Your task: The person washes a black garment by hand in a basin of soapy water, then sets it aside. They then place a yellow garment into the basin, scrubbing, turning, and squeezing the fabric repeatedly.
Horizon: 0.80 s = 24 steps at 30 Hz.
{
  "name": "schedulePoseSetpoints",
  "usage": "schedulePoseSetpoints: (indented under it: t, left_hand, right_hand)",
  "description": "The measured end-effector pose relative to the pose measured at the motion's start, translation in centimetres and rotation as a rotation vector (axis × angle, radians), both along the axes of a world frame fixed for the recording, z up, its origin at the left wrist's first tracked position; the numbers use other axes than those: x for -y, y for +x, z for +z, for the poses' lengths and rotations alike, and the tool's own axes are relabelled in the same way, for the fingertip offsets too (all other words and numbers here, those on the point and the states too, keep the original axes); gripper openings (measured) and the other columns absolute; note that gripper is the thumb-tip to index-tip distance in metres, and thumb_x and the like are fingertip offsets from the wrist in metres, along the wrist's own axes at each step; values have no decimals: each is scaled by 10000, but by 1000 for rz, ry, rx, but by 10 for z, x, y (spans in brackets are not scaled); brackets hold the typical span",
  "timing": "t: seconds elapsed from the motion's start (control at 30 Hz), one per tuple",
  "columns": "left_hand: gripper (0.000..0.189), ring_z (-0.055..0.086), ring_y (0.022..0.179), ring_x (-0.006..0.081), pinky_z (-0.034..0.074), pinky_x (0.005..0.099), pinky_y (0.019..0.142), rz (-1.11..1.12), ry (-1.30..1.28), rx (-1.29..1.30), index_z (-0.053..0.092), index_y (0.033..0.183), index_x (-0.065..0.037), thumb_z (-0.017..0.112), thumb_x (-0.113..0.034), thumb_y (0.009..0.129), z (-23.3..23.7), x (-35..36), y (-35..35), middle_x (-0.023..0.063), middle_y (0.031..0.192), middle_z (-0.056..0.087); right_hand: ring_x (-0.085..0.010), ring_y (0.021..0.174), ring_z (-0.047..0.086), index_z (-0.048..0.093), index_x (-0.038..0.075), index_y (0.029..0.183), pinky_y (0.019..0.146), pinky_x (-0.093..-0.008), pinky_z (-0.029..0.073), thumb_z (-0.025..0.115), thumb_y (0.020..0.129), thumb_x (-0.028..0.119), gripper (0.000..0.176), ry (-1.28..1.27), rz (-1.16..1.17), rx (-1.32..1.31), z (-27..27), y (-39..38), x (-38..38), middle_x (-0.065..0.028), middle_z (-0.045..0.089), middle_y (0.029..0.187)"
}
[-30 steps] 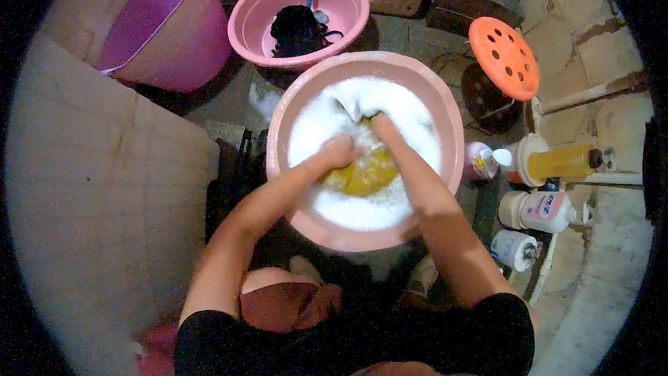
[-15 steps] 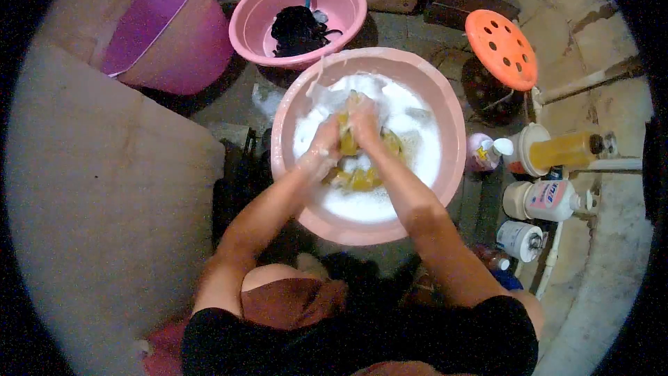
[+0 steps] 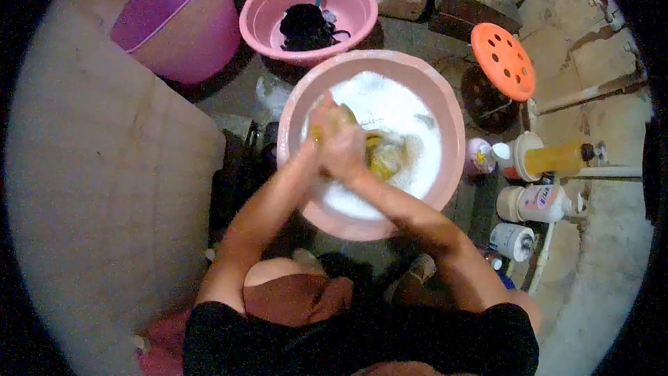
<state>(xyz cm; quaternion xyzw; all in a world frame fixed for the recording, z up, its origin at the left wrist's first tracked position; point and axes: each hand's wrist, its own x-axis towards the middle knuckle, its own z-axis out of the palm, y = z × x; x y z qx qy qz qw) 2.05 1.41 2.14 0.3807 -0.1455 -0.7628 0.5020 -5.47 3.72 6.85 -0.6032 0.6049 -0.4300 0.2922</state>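
A wide pink basin (image 3: 445,118) holds white suds (image 3: 362,202) and a wet yellow-green cloth (image 3: 381,166). Over the basin's left half, my left hand (image 3: 325,113) and my right hand (image 3: 346,147) press against each other with part of the cloth bunched between them. The rest of that cloth trails into the foam to the right of my hands. Motion smears the fingers somewhat, and my right hand partly covers the left. Both hands look closed around the fabric.
A smaller pink basin (image 3: 254,28) with dark wet fabric (image 3: 306,28) and a tall purple tub (image 3: 209,42) stand behind. To the right are an orange stool with holes (image 3: 502,63), a pump bottle (image 3: 480,157) and several containers along the wall. A pale panel (image 3: 118,188) borders the left.
My hands have moved left and slightly down in the basin, still together on the cloth. More of the cloth's loose part shows to their right. The view has shifted a little.
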Motion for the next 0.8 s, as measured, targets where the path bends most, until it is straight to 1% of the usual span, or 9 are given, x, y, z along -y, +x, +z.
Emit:
schedulePoseSetpoints:
  t: [0.1, 0.2, 0.3, 0.47, 0.57, 0.6, 0.7, 0.73, 0.8]
  left_hand:
    - [345, 576, 888, 185, 489, 380, 833, 67, 32, -35, 510, 1095, -46, 479, -354, 943, 24, -11, 2, 77, 990, 579]
    - [377, 575, 945, 183, 480, 355, 851, 26, -10, 33, 519, 1118, -46, 485, -375, 938, 56, -15, 6, 74, 1023, 592]
    - [354, 564, 1030, 182, 472, 330, 848, -143, -358, 107, 523, 1146, -38, 559, -299, 910, 63, -5, 32, 81, 1057, 601]
    - [316, 597, 889, 158, 493, 283, 704, -239, -415, 757, 594, 1057, 24, 675, -167, 818, 80, 0, 66, 73, 961, 623]
    - [211, 586, 646, 149, 490, 298, 637, -147, -538, 1029, 643, 885, -15, 699, -203, 807, 75, 16, 72, 33, 775, 641]
    - [172, 576, 647, 146, 466, 305, 626, -210, -641, 1408, 630, 821, -12, 688, -173, 803, 80, 18, 77, 78, 752, 633]
    - [186, 576, 635, 181, 463, 334, 624, -235, -825, 1616, 594, 759, -5, 684, -165, 786, 82, 16, 84, 120, 715, 609]
    - [202, 580, 708, 337, 465, 397, 657, -436, -737, 1641, 584, 771, 28, 676, -149, 736, 97, 18, 83, 205, 754, 590]
    - [221, 585, 734, 334, 467, 395, 667, -430, -624, 1654, 582, 809, 23, 676, -167, 748, 74, 25, 75, 205, 786, 599]
  right_hand:
    - [-386, 678, 594, 602, 9, 907, 593, -460, 464, 442, 912, 235, 277, -18, 135, -331, -7, -7, 12, -235, 594, 720]
    - [-364, 987, 581, 596, 5, 982, 863, -475, 442, 351, 922, 193, 315, 38, 289, -806, -19, -61, 91, -244, 610, 1011]
    - [-442, 997, 540, 614, 21, 1037, 928, -498, 376, 319, 960, 305, 417, -62, 281, -553, 13, -97, 98, -251, 616, 1006]
    - [-201, 835, 587, 630, 17, 958, 787, -343, 457, 560, 868, 399, 399, 545, 675, -54, 87, -144, 127, -101, 645, 902]
    - [-116, 794, 537, 626, 19, 924, 735, -282, 452, 666, 800, 376, 380, 431, 863, -158, 103, -149, 120, -33, 616, 850]
    - [-149, 796, 552, 617, 4, 912, 745, -298, 453, 679, 785, 329, 354, 417, 810, -97, 98, -150, 117, -59, 623, 849]
    - [-226, 820, 591, 606, -22, 935, 771, -339, 461, 664, 777, 262, 331, 168, 679, -268, 37, -152, 133, -128, 639, 881]
    - [-276, 849, 597, 588, -26, 975, 784, -365, 464, 639, 771, 228, 330, 220, 646, -331, -6, -147, 139, -167, 632, 922]
    - [-356, 915, 588, 544, -23, 1067, 813, -418, 461, 594, 765, 182, 368, 190, 495, -510, -116, -132, 149, -216, 607, 1012]
